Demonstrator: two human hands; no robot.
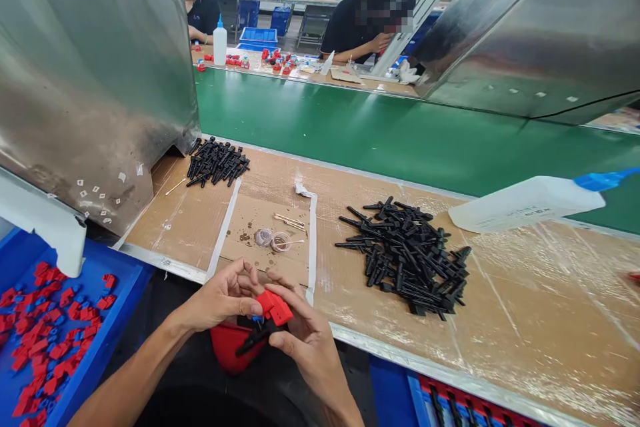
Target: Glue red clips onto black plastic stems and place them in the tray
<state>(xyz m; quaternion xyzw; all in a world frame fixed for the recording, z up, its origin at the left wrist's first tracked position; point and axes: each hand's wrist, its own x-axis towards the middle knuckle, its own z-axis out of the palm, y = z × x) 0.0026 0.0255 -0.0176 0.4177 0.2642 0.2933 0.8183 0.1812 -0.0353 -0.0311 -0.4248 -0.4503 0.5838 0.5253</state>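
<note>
Just past the table's near edge, a red block (276, 307) with a small blue part is held between both hands. My left hand (225, 299) pinches it from the left, thumb at the blue part. My right hand (305, 327) grips its right side and also a black stick-like piece (254, 337), which points down to the left under the block. Ahead on the table, two small round dishes (281, 242) and cotton swabs (290, 221) rest on a cardboard sheet (245, 213). A large pile of black pieces (410, 253) lies to the right, a smaller pile (217, 161) at the back left.
A blue bin (115, 320) of red-and-blue parts is at the lower left, another tray (417, 393) at the lower right. A white bottle (530, 203) lies on the right. Metal panels (100, 80) flank the green belt (350, 123); two people sit beyond.
</note>
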